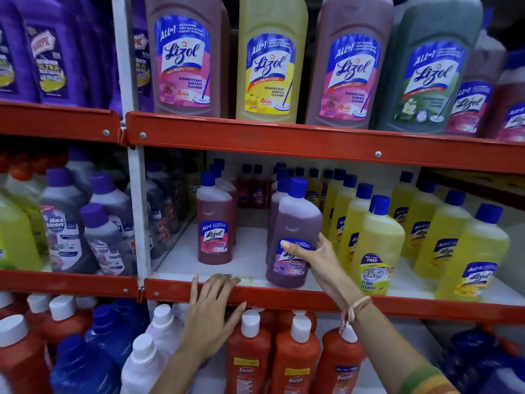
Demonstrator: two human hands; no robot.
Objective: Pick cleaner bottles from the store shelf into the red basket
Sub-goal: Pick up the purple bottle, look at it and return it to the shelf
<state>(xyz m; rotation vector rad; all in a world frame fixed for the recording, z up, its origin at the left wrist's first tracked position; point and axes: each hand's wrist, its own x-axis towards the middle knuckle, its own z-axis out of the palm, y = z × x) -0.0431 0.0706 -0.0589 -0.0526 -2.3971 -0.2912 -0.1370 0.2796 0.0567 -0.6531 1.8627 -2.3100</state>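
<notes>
A purple Lizol bottle (292, 237), smooth translucent plastic with a blue cap, is clamped at its label by the right hand (312, 258) at the middle shelf's front, seemingly for lifting out. The left hand (211, 305) is laid flat, fingers apart, on the red metal shelf edge (284, 295), probably for balance; the basket is not seen

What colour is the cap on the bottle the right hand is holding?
Dark blue, seen in the head view: the cap tops the purple bottle in the right hand.
</notes>
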